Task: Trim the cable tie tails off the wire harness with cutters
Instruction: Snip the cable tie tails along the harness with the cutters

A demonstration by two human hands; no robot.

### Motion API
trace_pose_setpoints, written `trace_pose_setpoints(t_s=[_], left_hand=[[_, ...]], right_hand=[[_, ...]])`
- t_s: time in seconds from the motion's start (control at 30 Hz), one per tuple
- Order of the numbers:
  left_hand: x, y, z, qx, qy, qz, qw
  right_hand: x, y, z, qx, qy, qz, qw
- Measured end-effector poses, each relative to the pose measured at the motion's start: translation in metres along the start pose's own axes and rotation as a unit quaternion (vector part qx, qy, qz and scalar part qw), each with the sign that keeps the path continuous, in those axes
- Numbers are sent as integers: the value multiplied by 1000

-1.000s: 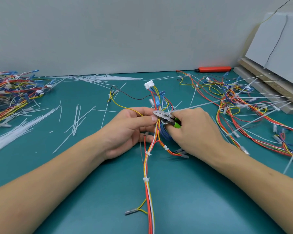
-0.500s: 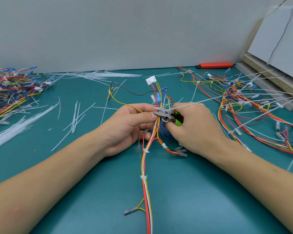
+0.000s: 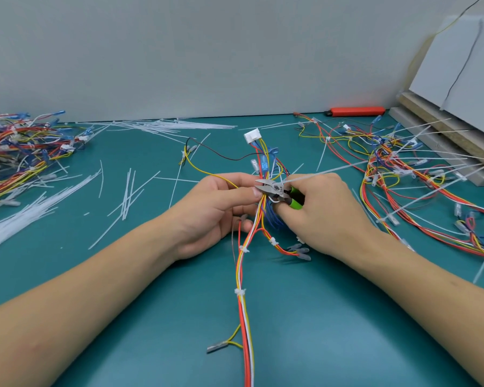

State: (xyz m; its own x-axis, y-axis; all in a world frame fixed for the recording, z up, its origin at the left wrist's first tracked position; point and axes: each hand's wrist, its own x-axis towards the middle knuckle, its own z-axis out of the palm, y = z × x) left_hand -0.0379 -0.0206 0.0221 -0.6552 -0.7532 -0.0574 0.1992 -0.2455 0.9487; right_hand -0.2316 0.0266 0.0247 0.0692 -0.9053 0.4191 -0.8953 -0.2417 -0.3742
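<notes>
A wire harness [image 3: 246, 297] of red, yellow, white and blue wires runs from a white connector [image 3: 252, 135] down the table's middle, bound by several white cable ties [image 3: 240, 292]. My left hand [image 3: 218, 210] pinches the bundle between thumb and fingers. My right hand [image 3: 319, 213] grips green-handled cutters [image 3: 274, 189], whose jaws stand slightly apart at the bundle beside my left thumb. A long white tie tail [image 3: 330, 170] slants up to the right from behind the cutters.
Cut tie tails [image 3: 129, 191] lie scattered at the left, with a harness pile [image 3: 20, 152] behind them. More harnesses with long tails [image 3: 419, 174] fill the right side. An orange knife [image 3: 356, 111] lies by the wall. Boards [image 3: 447, 129] lean at far right.
Both hands with the harness and cutters have drifted slightly away from me; the cutter jaws now sit a little apart at the bundle. The grips are the same.
</notes>
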Motion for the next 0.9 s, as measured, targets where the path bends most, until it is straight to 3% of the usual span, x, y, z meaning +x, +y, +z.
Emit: trace_pose_setpoints(t_s=[0.3,0.47,0.67,0.9], left_hand=[[0,0,-1,1,-5,4,1000],[0,0,1,7,-4,4,1000],[-1,0,1,9,-14,7,1000],[-1,0,1,9,-9,7,1000]], right_hand=[[2,1,1,22,0,-14,1000],[2,2,0,27,-24,23,999],[4,-1,0,-59,-28,31,997],[0,0,-1,-30,-3,15,999]])
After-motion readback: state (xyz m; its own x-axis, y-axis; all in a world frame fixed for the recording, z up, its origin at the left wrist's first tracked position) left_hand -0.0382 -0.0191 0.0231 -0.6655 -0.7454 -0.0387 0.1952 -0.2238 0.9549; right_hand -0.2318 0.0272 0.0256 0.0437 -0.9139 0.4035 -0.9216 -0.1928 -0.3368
